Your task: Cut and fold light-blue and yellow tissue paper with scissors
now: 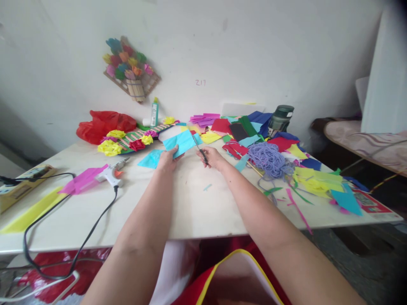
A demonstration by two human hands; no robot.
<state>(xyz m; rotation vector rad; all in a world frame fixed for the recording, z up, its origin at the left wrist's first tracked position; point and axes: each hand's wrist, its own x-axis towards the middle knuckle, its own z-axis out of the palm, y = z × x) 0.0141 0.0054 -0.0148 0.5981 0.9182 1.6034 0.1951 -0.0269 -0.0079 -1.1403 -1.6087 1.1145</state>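
Observation:
My left hand (167, 160) pinches the lower edge of a light blue sheet of paper (180, 142) and holds it up over the white table (197, 203). My right hand (212, 157) is closed round the handles of a pair of scissors (199, 148), whose blades point up and left into the right edge of the blue sheet. A second, smaller blue piece (151, 159) lies flat just left of my left hand. A tiny blue scrap (207, 187) lies on the table in front of my hands.
A glue gun (112, 173) with a black cord and a pink paper (81, 179) lie at the left. Purple yarn (269, 158) and heaps of coloured paper (314, 180) fill the right side. A red bag (103, 124), glue bottle (154, 112) and flower craft (133, 141) stand at the back.

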